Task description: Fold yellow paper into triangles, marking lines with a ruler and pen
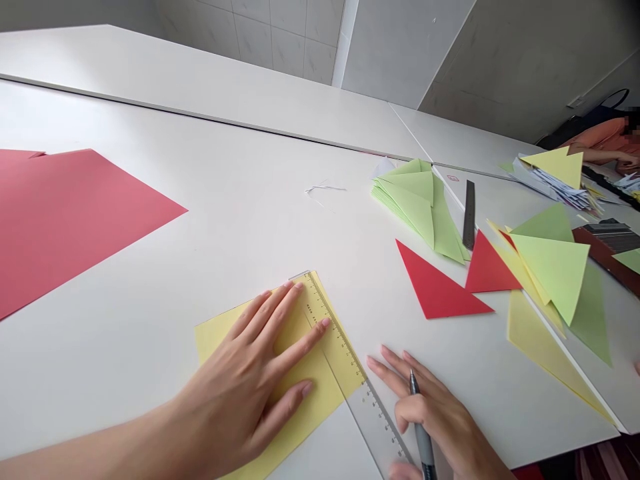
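Spread flat over a yellow sheet of paper (pixel 323 393), my left hand (pixel 245 367) presses it to the table, with the index fingertip on a clear plastic ruler (pixel 370 417). The ruler lies slantwise along the sheet's right edge and runs past its lower corner. My right hand (pixel 443 410) is just right of the ruler, closed around a grey and black pen (pixel 423 437) with its tip pointing up and away from the paper. The outer fingers of that hand reach out toward the ruler's edge. The sheet's lower end is cut off by the frame.
Large red sheets (pixel 90 227) lie at left. Beyond my right hand are a red triangle (pixel 440 287), stacked green paper (pixel 410 193), a dark ruler (pixel 469 213) and green triangles (pixel 557 267). White threads (pixel 323 189) lie mid-table. Another person (pixel 603 140) sits far right.
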Action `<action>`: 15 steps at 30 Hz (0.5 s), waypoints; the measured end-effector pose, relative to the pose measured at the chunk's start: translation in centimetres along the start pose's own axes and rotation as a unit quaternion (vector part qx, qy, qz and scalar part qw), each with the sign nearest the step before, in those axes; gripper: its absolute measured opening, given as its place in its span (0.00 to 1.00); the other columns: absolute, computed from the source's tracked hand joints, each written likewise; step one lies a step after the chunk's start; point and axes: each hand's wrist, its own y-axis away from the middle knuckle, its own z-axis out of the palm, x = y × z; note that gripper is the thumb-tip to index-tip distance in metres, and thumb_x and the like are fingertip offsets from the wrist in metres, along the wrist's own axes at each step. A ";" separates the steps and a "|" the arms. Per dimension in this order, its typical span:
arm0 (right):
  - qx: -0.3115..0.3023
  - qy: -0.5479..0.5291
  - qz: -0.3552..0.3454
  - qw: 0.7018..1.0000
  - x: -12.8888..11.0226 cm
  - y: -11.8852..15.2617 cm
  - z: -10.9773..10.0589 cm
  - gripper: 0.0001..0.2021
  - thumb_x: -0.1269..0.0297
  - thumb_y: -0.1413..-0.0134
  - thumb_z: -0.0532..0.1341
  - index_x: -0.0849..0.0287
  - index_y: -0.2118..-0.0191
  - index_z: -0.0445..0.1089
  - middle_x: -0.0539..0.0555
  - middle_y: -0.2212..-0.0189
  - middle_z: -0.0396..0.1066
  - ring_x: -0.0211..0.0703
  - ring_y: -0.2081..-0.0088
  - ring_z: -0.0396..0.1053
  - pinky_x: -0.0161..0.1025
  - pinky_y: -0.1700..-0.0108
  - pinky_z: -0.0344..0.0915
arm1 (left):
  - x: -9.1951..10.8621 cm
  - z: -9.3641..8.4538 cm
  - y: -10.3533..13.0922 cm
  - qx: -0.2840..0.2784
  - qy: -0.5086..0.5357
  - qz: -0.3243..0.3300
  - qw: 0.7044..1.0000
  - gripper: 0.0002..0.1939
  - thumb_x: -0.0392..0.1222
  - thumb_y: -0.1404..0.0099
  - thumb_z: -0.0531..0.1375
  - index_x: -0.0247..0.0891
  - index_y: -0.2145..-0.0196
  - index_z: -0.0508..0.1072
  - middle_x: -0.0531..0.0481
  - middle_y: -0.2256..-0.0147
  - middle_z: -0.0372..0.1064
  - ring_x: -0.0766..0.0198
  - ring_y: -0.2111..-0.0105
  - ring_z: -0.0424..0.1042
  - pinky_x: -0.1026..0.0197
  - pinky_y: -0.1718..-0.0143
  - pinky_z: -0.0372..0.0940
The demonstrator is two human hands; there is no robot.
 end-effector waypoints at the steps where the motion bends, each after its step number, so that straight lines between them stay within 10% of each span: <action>1: -0.001 0.003 -0.009 1.000 0.1 0.0 0.0 0.10 0.66 0.45 0.56 0.54 0.64 0.50 0.55 0.39 0.64 0.53 0.35 0.57 0.49 0.37 0.61 | 0.0 0.0 0.0 0.000 -0.006 0.002 1.000 0.32 0.48 0.30 0.52 0.41 0.32 0.49 0.31 0.32 0.37 0.37 0.32 0.42 0.34 0.41 0.59; 15: -0.023 -0.066 0.066 0.995 -0.8 -0.4 -1.6 0.16 0.70 0.44 0.61 0.52 0.59 0.50 0.55 0.37 0.60 0.46 0.33 0.52 0.46 0.35 0.58 | -0.8 0.7 0.3 0.024 -0.010 0.001 1.000 0.32 0.49 0.30 0.49 0.44 0.32 0.48 0.37 0.30 0.35 0.38 0.33 0.45 0.34 0.41 0.58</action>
